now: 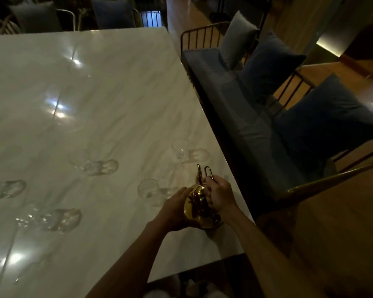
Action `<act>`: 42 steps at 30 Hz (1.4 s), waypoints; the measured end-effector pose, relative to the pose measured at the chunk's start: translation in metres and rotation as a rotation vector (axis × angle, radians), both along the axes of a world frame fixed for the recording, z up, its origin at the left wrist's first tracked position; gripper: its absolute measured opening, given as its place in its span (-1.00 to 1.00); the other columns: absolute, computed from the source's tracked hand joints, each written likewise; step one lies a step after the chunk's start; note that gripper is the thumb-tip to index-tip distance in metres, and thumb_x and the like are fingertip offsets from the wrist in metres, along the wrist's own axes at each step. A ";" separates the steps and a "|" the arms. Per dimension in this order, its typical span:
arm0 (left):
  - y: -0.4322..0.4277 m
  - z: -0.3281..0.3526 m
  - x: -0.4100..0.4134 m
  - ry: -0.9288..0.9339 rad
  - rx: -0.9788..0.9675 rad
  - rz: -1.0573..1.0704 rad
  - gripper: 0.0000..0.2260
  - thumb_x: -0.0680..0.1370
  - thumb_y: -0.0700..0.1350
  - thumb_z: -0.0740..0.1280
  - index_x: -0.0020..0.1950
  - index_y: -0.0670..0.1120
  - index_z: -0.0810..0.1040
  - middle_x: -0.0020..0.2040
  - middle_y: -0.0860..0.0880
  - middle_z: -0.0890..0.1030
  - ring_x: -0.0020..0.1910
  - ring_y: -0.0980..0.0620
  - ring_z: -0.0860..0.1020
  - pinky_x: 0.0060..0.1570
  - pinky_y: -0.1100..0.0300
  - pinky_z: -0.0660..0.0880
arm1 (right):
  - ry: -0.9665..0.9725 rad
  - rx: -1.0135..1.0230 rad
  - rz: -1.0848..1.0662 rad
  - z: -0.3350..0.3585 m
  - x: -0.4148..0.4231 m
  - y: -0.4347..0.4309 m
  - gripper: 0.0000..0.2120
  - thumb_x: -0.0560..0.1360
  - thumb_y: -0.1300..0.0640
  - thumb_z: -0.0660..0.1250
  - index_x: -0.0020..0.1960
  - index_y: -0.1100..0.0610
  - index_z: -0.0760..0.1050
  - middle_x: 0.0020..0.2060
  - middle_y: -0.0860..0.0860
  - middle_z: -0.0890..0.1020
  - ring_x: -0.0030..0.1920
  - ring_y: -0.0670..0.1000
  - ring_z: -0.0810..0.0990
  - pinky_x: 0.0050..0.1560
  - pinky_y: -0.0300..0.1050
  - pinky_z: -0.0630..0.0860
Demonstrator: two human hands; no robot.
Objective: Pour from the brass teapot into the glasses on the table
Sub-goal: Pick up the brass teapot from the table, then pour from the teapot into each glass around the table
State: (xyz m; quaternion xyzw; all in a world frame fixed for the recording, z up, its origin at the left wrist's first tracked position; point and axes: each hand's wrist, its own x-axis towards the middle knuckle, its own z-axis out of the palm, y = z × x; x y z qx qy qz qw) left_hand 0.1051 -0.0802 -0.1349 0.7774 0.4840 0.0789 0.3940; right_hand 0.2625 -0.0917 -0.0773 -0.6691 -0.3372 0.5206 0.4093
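Note:
The brass teapot (197, 208) stands near the table's right edge, its spout pointing away from me. My right hand (219, 195) grips its looped handle. My left hand (173, 208) cups the pot's left side. Several clear glasses stand on the white marble table (95, 93): one (148, 189) just left of the pot, one (180, 149) beyond the spout, one (91, 165) in the middle, and two at the left (7, 188) (50, 218). Whether they hold liquid cannot be told in the dim light.
A metal-framed bench (246, 117) with blue cushions and pillows (269, 65) runs along the table's right side. Chairs with cushions (114, 12) stand at the far end. Wooden floor lies to the right.

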 end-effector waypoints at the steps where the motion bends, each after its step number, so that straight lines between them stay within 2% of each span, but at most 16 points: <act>1: 0.004 -0.003 -0.002 -0.020 0.016 -0.017 0.01 0.21 0.27 0.60 0.56 0.10 0.23 0.37 0.05 0.43 0.29 0.02 0.48 0.26 -0.04 0.51 | -0.032 0.027 0.014 0.005 -0.002 0.004 -0.79 0.61 0.13 0.17 -0.09 0.14 0.55 -0.45 -0.03 0.46 -0.54 -0.17 0.41 -0.53 -0.32 0.33; 4: 0.017 -0.007 -0.006 -0.090 0.056 -0.051 0.02 0.20 0.36 0.56 0.55 0.14 0.19 0.41 0.12 0.40 0.32 0.06 0.47 0.27 -0.03 0.52 | -0.172 0.130 0.048 0.025 -0.009 0.017 -0.81 0.60 0.13 0.19 0.06 0.07 0.58 -0.29 -0.02 0.58 -0.33 -0.10 0.54 -0.33 -0.24 0.47; 6: 0.026 -0.004 -0.006 -0.113 0.125 -0.059 0.02 0.22 0.42 0.53 0.56 0.12 0.19 0.41 0.12 0.39 0.31 0.06 0.46 0.27 -0.02 0.51 | -0.223 0.176 0.066 0.040 -0.013 0.028 -0.69 0.60 0.13 0.20 0.33 0.06 0.49 0.00 -0.02 0.62 -0.07 -0.05 0.60 -0.09 -0.18 0.56; 8: 0.034 -0.002 -0.007 -0.140 0.194 -0.079 0.07 0.23 0.47 0.49 0.59 0.09 0.12 0.52 0.12 0.29 0.45 0.05 0.36 0.41 0.04 0.41 | -0.296 0.197 0.110 0.053 -0.014 0.041 -0.58 0.61 0.13 0.19 0.47 0.05 0.34 0.30 -0.02 0.51 0.24 0.01 0.52 0.22 -0.10 0.50; 10: 0.043 0.000 -0.012 -0.195 0.251 -0.096 0.10 0.25 0.48 0.46 0.61 0.10 0.02 0.59 0.17 0.11 0.54 0.16 0.15 0.53 0.20 0.20 | -0.341 0.231 0.152 0.062 -0.016 0.056 -0.54 0.61 0.12 0.19 0.50 0.04 0.29 0.43 -0.03 0.39 0.40 0.02 0.39 0.35 -0.13 0.36; 12: 0.053 -0.002 -0.013 -0.222 0.251 -0.082 0.15 0.24 0.47 0.48 0.63 0.10 -0.03 0.61 0.13 0.08 0.57 0.11 0.13 0.54 0.06 0.22 | -0.367 0.251 0.181 0.067 -0.019 0.072 -0.55 0.60 0.12 0.20 0.48 0.01 0.31 0.44 -0.01 0.39 0.32 0.02 0.49 0.33 -0.06 0.42; 14: 0.060 -0.005 -0.011 -0.227 0.215 -0.059 0.18 0.22 0.47 0.49 0.63 0.10 -0.07 0.63 0.07 0.09 0.59 -0.01 0.18 0.50 -0.13 0.29 | -0.401 0.254 0.222 0.069 -0.022 0.084 -0.55 0.59 0.11 0.21 0.47 -0.01 0.32 0.42 0.00 0.42 0.02 -0.10 0.58 0.17 -0.07 0.54; 15: 0.064 -0.006 -0.010 -0.224 0.190 -0.053 0.19 0.22 0.48 0.49 0.63 0.11 -0.10 0.64 0.06 0.08 0.59 -0.03 0.18 0.49 -0.15 0.30 | -0.422 0.258 0.245 0.070 -0.022 0.090 -0.56 0.60 0.11 0.20 0.47 -0.01 0.33 0.41 0.01 0.44 -0.10 -0.20 0.52 0.10 -0.13 0.52; 18: 0.075 -0.006 -0.007 -0.251 0.145 -0.052 0.19 0.21 0.46 0.50 0.62 0.15 -0.11 0.63 0.07 0.09 0.56 -0.04 0.24 0.44 -0.14 0.37 | -0.443 0.233 0.257 0.067 -0.018 0.109 -0.57 0.60 0.11 0.20 0.46 -0.04 0.35 0.37 0.04 0.49 -0.19 -0.25 0.44 0.05 -0.17 0.46; 24: 0.086 -0.005 -0.001 -0.336 0.119 -0.022 0.07 0.28 0.34 0.57 0.61 0.14 0.03 0.53 0.16 0.30 0.44 0.09 0.42 0.32 -0.01 0.52 | -0.426 0.173 0.297 0.059 -0.018 0.134 -0.57 0.59 0.12 0.21 0.45 0.01 0.38 0.31 0.05 0.54 -0.29 -0.29 0.30 0.01 -0.19 0.40; 27: 0.089 -0.006 0.003 -0.338 0.113 -0.003 0.03 0.28 0.33 0.57 0.59 0.16 0.06 0.49 0.19 0.35 0.41 0.12 0.45 0.30 0.02 0.54 | -0.438 0.142 0.331 0.055 -0.017 0.144 -0.57 0.59 0.12 0.20 0.45 0.02 0.37 0.22 0.01 0.58 -0.29 -0.28 0.30 -0.06 -0.25 0.42; 29: 0.092 -0.008 0.005 -0.332 0.104 0.009 0.03 0.28 0.32 0.57 0.58 0.17 0.07 0.48 0.19 0.37 0.40 0.12 0.45 0.29 0.01 0.55 | -0.451 0.135 0.350 0.056 -0.017 0.149 -0.57 0.59 0.14 0.20 0.45 0.03 0.37 0.32 0.03 0.53 -0.22 -0.25 0.40 -0.05 -0.26 0.44; 31: 0.094 -0.008 0.007 -0.325 0.085 0.028 0.02 0.28 0.31 0.58 0.58 0.17 0.08 0.48 0.19 0.37 0.41 0.13 0.45 0.30 0.01 0.54 | -0.472 0.131 0.369 0.059 -0.017 0.152 -0.58 0.60 0.16 0.20 0.46 0.07 0.37 0.39 0.04 0.46 0.10 -0.11 0.55 0.13 -0.20 0.49; 33: 0.096 -0.008 0.009 -0.316 0.073 0.042 0.01 0.29 0.29 0.58 0.58 0.17 0.08 0.48 0.18 0.38 0.41 0.13 0.45 0.30 0.02 0.54 | -0.489 0.123 0.383 0.062 -0.016 0.156 -0.58 0.60 0.17 0.20 0.46 0.09 0.36 0.43 0.03 0.41 0.31 0.00 0.47 0.23 -0.22 0.41; 37: 0.098 -0.008 0.012 -0.309 0.046 0.058 0.04 0.28 0.29 0.58 0.60 0.16 0.06 0.50 0.16 0.37 0.42 0.12 0.43 0.32 0.00 0.52 | -0.500 0.102 0.412 0.061 -0.014 0.163 -0.58 0.61 0.18 0.20 0.46 0.08 0.36 0.44 0.03 0.39 0.22 -0.07 0.49 -0.06 -0.40 0.41; 42: 0.100 -0.007 0.016 -0.292 0.013 0.060 0.05 0.30 0.27 0.58 0.61 0.13 0.03 0.52 0.14 0.35 0.46 0.10 0.40 0.38 -0.01 0.48 | -0.506 0.080 0.437 0.060 -0.011 0.170 -0.58 0.60 0.18 0.20 0.46 0.07 0.36 0.44 0.02 0.40 0.05 -0.13 0.51 -0.20 -0.41 0.42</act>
